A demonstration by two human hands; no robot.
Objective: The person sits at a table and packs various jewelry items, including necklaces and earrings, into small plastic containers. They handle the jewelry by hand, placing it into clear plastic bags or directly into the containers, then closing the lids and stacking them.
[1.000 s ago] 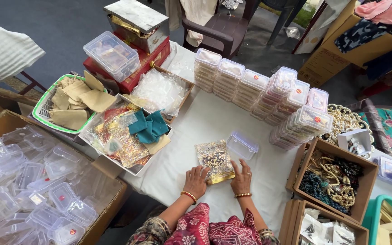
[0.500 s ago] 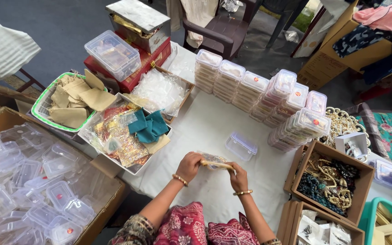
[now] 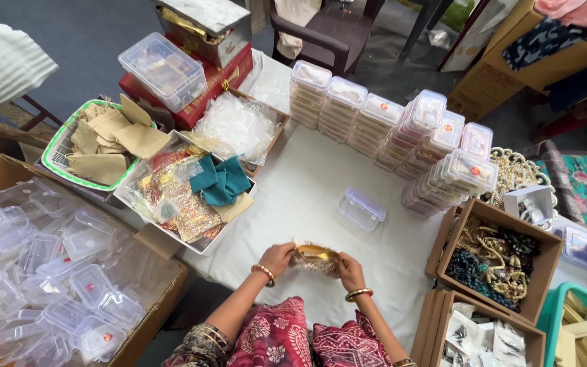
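Head view, pouch [image 3: 315, 257] between both hands [image 3: 314, 261]

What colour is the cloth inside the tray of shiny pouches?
Teal cloth, seen in the head view.

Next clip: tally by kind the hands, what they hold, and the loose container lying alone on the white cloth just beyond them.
Left hand and right hand: 2
Gold-trimmed pouch, held by both: 1
Clear lidded box, lying alone: 1
Total: 4
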